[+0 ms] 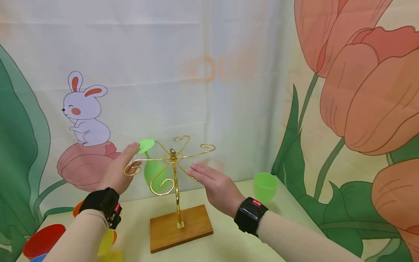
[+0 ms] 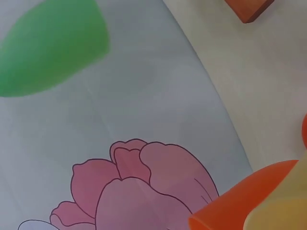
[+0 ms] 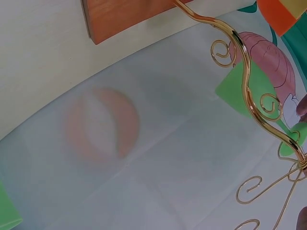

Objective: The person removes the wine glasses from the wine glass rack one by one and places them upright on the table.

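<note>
A green plastic goblet (image 1: 151, 169) is upside down and tilted beside a gold wire rack (image 1: 176, 185), its foot up among the curled wire arms. My left hand (image 1: 121, 169) pinches the edge of the goblet's foot with its fingertips; the thumb is partly hidden behind a wire curl. On the other side, my right hand (image 1: 217, 185) has its fingers straight and together, fingertips right at one of the wire arms, with nothing held. The left wrist view shows only the goblet's bowl (image 2: 57, 48), blurred, and not the hand.
The rack's wooden base (image 1: 181, 227) stands on the pale table (image 1: 235, 233). Another green cup (image 1: 265, 185) is at the back right. Red (image 1: 44, 240), orange, yellow and blue cups lie at the front left, partly behind the left forearm. Printed curtains (image 1: 242, 109) enclose the table.
</note>
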Demonstrator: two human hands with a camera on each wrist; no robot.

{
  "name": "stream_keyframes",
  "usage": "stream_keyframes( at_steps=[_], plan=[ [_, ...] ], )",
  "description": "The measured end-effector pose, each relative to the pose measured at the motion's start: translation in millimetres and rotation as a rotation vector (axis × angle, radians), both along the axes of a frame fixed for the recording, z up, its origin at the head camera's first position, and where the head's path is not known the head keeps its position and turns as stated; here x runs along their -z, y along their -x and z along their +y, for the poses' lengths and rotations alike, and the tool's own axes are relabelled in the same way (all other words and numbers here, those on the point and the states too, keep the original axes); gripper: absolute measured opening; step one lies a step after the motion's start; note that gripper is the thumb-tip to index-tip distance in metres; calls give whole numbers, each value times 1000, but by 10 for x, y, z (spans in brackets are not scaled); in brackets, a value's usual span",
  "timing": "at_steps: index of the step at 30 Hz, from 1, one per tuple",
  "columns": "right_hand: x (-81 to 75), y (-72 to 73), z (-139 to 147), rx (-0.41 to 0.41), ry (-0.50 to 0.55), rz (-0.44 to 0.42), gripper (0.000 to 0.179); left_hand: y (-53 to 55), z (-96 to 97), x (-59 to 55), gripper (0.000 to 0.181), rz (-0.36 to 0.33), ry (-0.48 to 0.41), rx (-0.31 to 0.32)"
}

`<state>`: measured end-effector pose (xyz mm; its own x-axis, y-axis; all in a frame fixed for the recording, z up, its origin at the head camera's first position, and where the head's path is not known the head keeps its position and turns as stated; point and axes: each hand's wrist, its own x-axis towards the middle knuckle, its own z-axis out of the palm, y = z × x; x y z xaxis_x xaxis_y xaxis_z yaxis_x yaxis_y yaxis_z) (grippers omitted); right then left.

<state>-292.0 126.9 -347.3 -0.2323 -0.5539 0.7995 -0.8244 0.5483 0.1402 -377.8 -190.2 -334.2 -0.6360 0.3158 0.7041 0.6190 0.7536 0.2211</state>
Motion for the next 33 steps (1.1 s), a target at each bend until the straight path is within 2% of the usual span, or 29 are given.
stream_keyframes(
  at_steps=[4, 9, 11, 14, 17, 21, 24, 28, 33],
  plan=[
    [-9, -1, -6, 0, 0, 5, 56, -8, 3, -5, 61, 29, -20, -16],
    [7, 3, -5, 2, 5, 3, 56, 9, 11, -27, 49, 125, -26, -30],
    [15, 6, -7, 2, 8, -1, 56, 14, -2, -36, 49, 151, -12, -28],
    [24, 12, -14, 2, 11, -3, 56, -2, -36, -56, 59, 151, 8, -31],
    [28, 15, -15, 3, 14, -6, 57, -39, -63, -101, 65, 108, 27, -39],
    [30, 18, -5, 7, 10, -7, 57, -82, -44, -223, 42, 19, 40, -72],
    [25, 16, 0, 9, 6, -4, 56, -90, -3, -367, 28, -58, 53, -102],
    [10, 13, -10, 0, 7, 1, 55, -91, 74, -592, 25, -158, 108, -108],
    [2, 6, -19, -3, 8, -3, 55, -116, 252, -804, 22, -200, 196, -125]
  ],
)
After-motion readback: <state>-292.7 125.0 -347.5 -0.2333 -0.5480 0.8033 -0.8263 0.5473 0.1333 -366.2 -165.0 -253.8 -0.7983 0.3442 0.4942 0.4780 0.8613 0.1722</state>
